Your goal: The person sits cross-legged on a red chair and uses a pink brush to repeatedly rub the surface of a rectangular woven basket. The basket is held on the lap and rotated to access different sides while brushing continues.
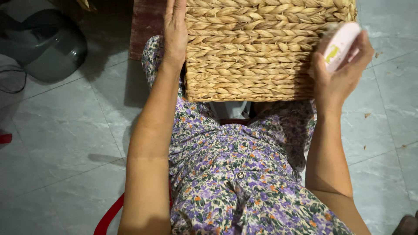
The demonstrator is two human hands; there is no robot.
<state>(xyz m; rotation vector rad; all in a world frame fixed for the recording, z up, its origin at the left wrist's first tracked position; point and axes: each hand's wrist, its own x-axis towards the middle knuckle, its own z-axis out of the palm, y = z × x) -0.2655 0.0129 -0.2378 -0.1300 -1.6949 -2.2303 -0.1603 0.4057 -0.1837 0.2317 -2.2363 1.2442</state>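
A woven straw basket [257, 48] rests on my lap, its braided side facing me. My left hand [175, 32] lies flat against the basket's left side, fingers stretched out along it. My right hand [342, 74] is at the basket's right side and grips a pale pink round object [338, 45] with a small yellow-green mark on it. The pink object touches or nearly touches the weave. The top of the basket is out of view.
I sit in floral purple clothing [244, 174] on a red seat [109, 215]. Grey floor tiles [65, 152] surround me, with small straw scraps [368, 115] at the right. A dark grey rounded appliance [43, 43] with a cable stands at the far left.
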